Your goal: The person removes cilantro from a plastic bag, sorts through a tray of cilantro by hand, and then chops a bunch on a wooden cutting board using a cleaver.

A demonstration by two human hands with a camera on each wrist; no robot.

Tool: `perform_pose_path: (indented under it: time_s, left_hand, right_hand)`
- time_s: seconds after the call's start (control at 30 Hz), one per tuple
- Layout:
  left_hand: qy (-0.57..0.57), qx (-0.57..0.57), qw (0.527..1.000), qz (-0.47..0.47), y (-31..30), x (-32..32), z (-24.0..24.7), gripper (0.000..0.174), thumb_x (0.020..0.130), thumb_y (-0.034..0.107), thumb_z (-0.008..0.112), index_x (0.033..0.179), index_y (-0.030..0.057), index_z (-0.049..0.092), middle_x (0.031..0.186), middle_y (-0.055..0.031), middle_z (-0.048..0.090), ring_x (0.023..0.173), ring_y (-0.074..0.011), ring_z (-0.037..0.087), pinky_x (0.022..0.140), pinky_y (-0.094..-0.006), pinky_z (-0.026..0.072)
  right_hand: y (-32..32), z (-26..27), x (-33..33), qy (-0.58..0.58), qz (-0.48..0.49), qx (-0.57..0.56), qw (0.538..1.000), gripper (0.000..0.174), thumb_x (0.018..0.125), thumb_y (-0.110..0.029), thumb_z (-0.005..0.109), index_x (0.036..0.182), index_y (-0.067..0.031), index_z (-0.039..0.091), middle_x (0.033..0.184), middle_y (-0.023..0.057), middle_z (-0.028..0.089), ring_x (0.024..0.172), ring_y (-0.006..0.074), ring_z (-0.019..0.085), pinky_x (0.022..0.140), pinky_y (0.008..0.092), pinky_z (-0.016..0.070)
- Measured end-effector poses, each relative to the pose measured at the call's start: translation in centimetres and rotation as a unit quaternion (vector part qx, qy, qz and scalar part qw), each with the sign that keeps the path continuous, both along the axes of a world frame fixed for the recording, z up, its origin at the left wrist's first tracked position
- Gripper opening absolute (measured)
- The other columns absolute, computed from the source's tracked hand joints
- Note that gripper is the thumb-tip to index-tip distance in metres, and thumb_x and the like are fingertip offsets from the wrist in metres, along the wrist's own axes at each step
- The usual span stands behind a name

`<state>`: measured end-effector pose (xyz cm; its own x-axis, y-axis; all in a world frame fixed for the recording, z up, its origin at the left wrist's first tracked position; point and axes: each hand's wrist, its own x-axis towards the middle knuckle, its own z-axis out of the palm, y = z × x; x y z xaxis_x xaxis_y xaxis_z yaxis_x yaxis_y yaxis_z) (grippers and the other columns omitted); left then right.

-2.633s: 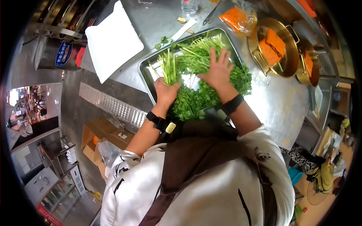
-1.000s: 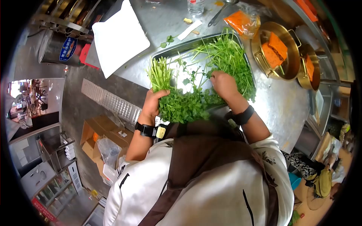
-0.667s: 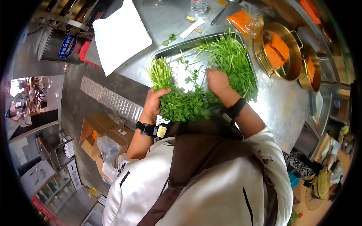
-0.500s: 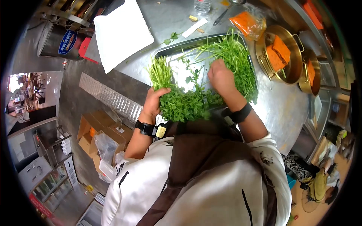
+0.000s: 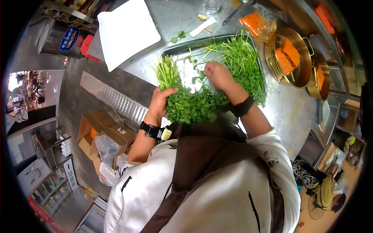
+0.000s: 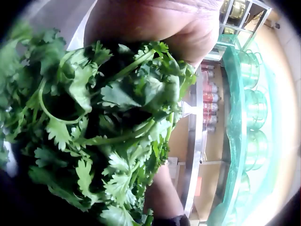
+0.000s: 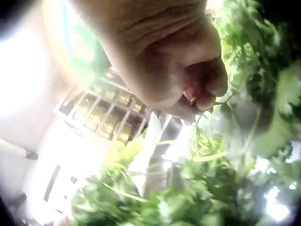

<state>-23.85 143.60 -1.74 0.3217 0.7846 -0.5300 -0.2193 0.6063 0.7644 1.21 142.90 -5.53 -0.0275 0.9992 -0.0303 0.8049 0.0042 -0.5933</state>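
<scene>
My left hand grips a bunch of cilantro at the left side of a steel tray. The pale cut stems stand up above the thumb, and the leaves spill toward the apron. In the left wrist view, leaves cover most of that hand's fingers. Over the tray's middle, my right hand has its fingers curled, with a thin cilantro stem pinched at the fingertips in the right wrist view. More cilantro lies along the tray's right side.
A white sheet-like board lies left of the tray. Behind it are a white strip, a spoon and a clear bottle. To the right sit a bag of orange stuff and two brass pots with orange blocks.
The right hand was spread over the greens, then closed its fingers and moved left to the loose sprigs. The left hand's bunch has shifted left, baring the tray's middle.
</scene>
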Motion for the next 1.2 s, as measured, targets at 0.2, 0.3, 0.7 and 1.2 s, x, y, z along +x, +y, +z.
perform_pose_path:
  time_s: [0.2,0.3,0.7,1.2]
  left_hand:
    - [-0.002,-0.009,1.0,-0.01,0.1,0.1,-0.3,0.03,0.074,0.002,0.068,0.103,-0.0038,0.06,0.088,-0.009,0.065,0.077,-0.0179,0.063,0.07,-0.0297,0.0517]
    - [0.01,-0.001,1.0,-0.017,0.1,0.5,0.0,0.027,0.074,0.003,0.067,0.1,-0.0027,0.061,0.088,-0.0087,0.065,0.077,-0.0179,0.063,0.07,-0.0293,0.0516]
    - [0.025,-0.029,0.999,-0.025,0.3,0.6,-0.1,0.027,0.074,0.003,0.066,0.1,-0.0038,0.06,0.088,-0.0099,0.064,0.078,-0.0196,0.063,0.071,-0.0319,0.0521]
    - [0.014,-0.056,0.998,-0.028,0.6,0.7,-0.9,0.025,0.076,0.005,0.063,0.098,-0.007,0.061,0.088,-0.0136,0.065,0.075,-0.0231,0.065,0.07,-0.0338,0.0546]
  right_hand:
    - [-1.1,5.8,2.2,0.439,-0.128,-0.13,0.88,0.008,0.089,-0.013,0.06,0.089,-0.0049,0.06,0.092,0.0041,0.062,0.069,0.007,0.055,0.062,0.0213,0.0441]
    - [-2.2,7.0,2.8,0.521,-0.117,-0.083,0.842,0.005,0.09,-0.01,0.057,0.089,-0.0051,0.058,0.1,0.0081,0.064,0.069,0.0079,0.056,0.064,0.0219,0.0454]
    - [-9.7,11.0,9.6,0.648,-0.133,0.099,0.743,0.011,0.091,-0.01,0.055,0.101,-0.0051,0.055,0.082,0.0084,0.061,0.065,0.0137,0.054,0.057,0.0247,0.0449]
    - [-20.2,12.0,18.8,0.482,-0.351,0.203,0.777,0.014,0.091,-0.011,0.057,0.102,-0.0022,0.06,0.081,0.0045,0.061,0.06,0.0093,0.051,0.054,0.0216,0.0403]
